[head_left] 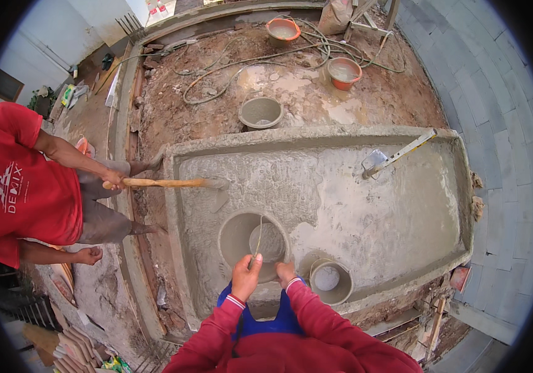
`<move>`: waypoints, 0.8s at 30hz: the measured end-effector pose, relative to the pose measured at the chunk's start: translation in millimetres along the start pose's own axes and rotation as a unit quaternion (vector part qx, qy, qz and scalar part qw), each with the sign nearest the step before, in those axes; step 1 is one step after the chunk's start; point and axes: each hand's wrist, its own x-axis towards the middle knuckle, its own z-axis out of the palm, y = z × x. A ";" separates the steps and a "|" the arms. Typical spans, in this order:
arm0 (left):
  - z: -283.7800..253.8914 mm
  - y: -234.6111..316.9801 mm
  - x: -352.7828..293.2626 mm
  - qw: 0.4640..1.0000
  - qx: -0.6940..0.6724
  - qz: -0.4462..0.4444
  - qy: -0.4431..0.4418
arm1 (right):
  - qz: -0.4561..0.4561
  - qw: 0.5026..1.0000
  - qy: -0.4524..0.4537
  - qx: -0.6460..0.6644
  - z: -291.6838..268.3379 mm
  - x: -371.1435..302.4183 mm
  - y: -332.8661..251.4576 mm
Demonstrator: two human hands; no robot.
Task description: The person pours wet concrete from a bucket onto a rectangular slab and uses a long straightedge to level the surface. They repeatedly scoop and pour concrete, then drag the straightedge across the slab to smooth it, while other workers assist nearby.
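A large grey bucket (228,239), coated in cement, stands in front of me in the wet mortar, with some grey material at its bottom. My left hand (246,278) is closed around the bucket's thin handle, which runs up across the opening. At the near right rim, my right hand (286,271) grips the bucket's edge, fingers partly hidden. Right of it sits a smaller grey bucket (345,285) with pale contents. To the left, a co-worker in a red shirt (49,180) holds a wooden-handled hoe (167,183) with one hand, its blade in the mortar.
A low cement wall (316,133) encloses the mortar bed (391,217). A long pale bar tool (403,152) leans on its far right side. Beyond are another grey bucket (261,113), two orange basins (282,30) and a green hose (241,62). A grey block wall (502,161) rises at right.
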 end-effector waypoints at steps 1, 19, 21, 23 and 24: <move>0.4 -3.0 8.3 1.000 0.009 0.006 -0.002 | -0.002 1.000 -0.007 0.009 0.7 5.9 -1.0; 361.1 -110.5 305.5 0.993 -0.058 0.002 -0.104 | -0.296 0.866 0.378 -0.139 -172.9 333.3 -183.0; 416.6 -132.3 336.5 0.988 -0.082 0.019 -0.126 | -0.345 0.760 0.501 -0.229 -231.9 394.1 -189.4; 426.9 -164.1 366.4 0.983 -0.129 -0.003 -0.134 | -0.352 0.730 0.517 -0.275 -232.1 419.0 -196.7; 419.6 -187.4 379.9 0.982 -0.148 -0.020 -0.114 | -0.313 0.776 0.478 -0.266 -216.3 420.6 -198.0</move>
